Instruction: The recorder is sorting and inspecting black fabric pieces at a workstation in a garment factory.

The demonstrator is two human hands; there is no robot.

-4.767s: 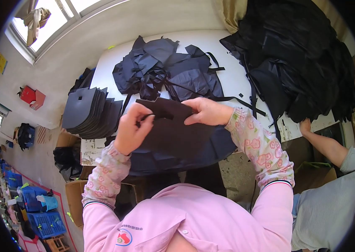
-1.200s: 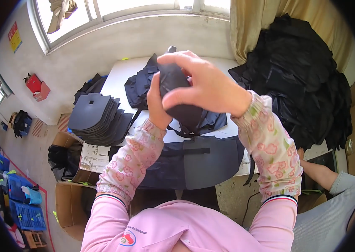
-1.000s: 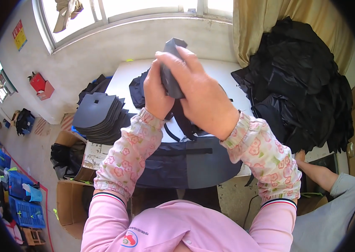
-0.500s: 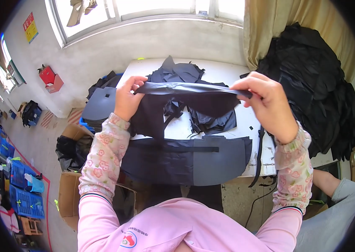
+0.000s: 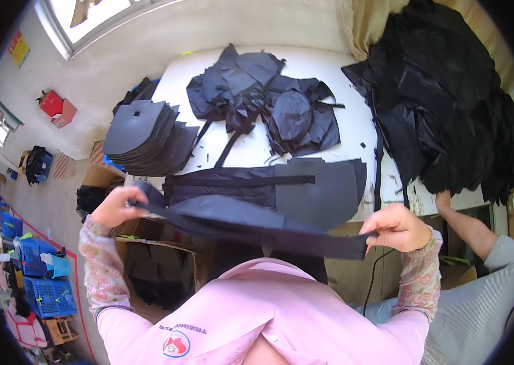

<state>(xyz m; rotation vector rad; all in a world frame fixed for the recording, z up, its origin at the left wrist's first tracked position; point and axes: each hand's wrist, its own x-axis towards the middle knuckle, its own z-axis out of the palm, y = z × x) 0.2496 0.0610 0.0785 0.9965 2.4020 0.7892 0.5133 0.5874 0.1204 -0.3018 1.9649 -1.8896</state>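
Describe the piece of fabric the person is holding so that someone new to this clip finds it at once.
Start at the white table; the piece hangs off its near edge, above the pink shirt. It is a long dark fabric piece stretched between the left hand and right hand. Unlike the other dark pieces, it is lifted, not lying flat.

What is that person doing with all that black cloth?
A person in a pink top holds a long piece of dark fabric stretched between both hands, the left hand gripping one end and the right hand the other, just in front of the white table. On the table lie flat dark fabric panels, a heap of cut pieces and a stack of grey shaped pieces. A big black pile sits on the right, where another person's arm reaches in.
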